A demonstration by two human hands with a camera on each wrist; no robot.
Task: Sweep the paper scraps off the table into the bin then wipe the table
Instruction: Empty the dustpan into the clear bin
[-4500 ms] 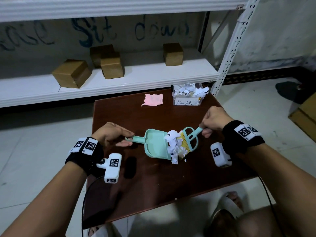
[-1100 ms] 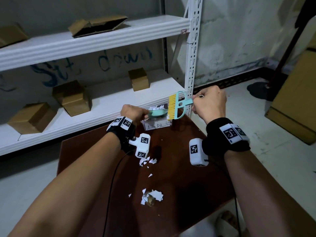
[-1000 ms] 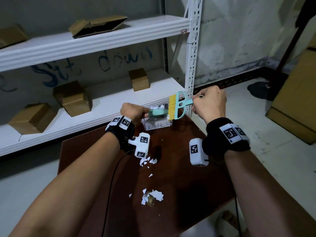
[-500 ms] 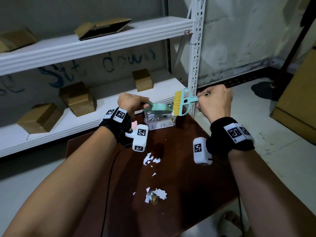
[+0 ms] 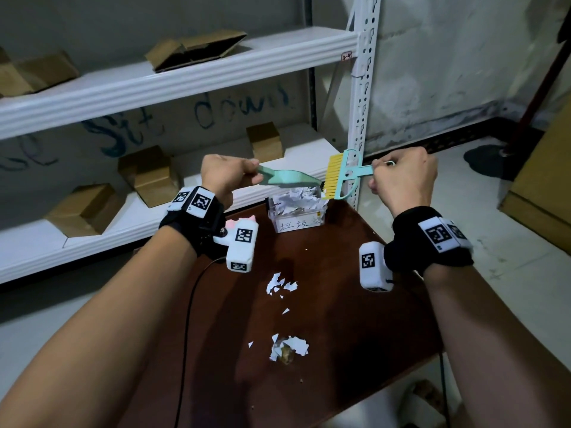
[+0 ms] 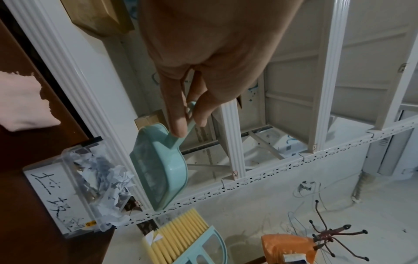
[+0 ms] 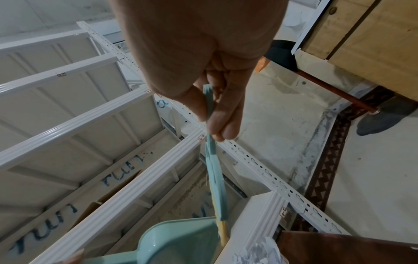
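My left hand (image 5: 227, 177) grips the handle of a mint dustpan (image 5: 289, 178) (image 6: 158, 166) held in the air over the clear bin (image 5: 296, 217) (image 6: 74, 187), which is full of white paper scraps. My right hand (image 5: 401, 180) pinches the handle of a mint brush (image 5: 343, 177) (image 7: 216, 180) with yellow bristles, right at the pan's open lip. The pan's inside (image 7: 178, 244) looks bare. Several paper scraps (image 5: 281, 285) and a second small heap (image 5: 290, 347) lie on the dark brown table (image 5: 355, 335). A pink cloth (image 6: 22, 105) lies left of the bin.
A white metal shelf rack (image 5: 360, 97) stands right behind the table, with cardboard boxes (image 5: 148, 174) on its shelves. A large cardboard box (image 5: 543, 186) sits on the floor to the right. A black cable (image 5: 188, 304) runs across the table's left side.
Since 4.5 s ago the scrap-filled pan and brush were lifted from mid-table to over the bin. In the last second both hands rose slightly; the pan sits higher above the bin.
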